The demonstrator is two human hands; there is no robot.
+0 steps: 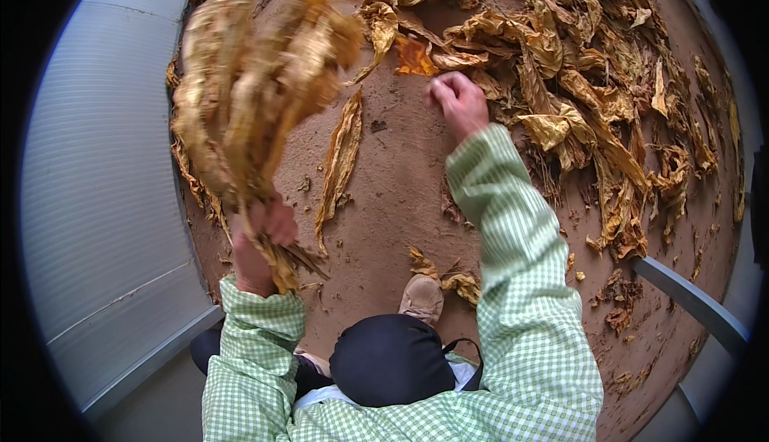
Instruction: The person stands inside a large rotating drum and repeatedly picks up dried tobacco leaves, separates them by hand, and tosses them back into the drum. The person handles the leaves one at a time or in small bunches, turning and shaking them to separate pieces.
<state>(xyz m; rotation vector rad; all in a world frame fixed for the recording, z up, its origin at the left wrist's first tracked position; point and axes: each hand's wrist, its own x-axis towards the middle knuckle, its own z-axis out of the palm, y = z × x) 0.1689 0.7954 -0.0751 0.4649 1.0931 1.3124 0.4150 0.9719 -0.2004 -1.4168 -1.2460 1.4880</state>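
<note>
Left hand (271,222) wrapped around the stem ends of a fan-shaped bundle of dry, golden-brown leaves (260,97), upper left of frame; bundle motion-blurred. Right hand (462,105), upper centre, has its fingers curled; cannot tell whether they pinch anything. It is at the left edge of a loose heap of crinkled, tan-brown dry leaves (581,81), upper right. One long, narrow, yellow-brown leaf (342,165) lies apart, left of centre. Judgement, for gathering: grip stems firmly, spare the likely brittle blades, lift rather than drag.
</note>
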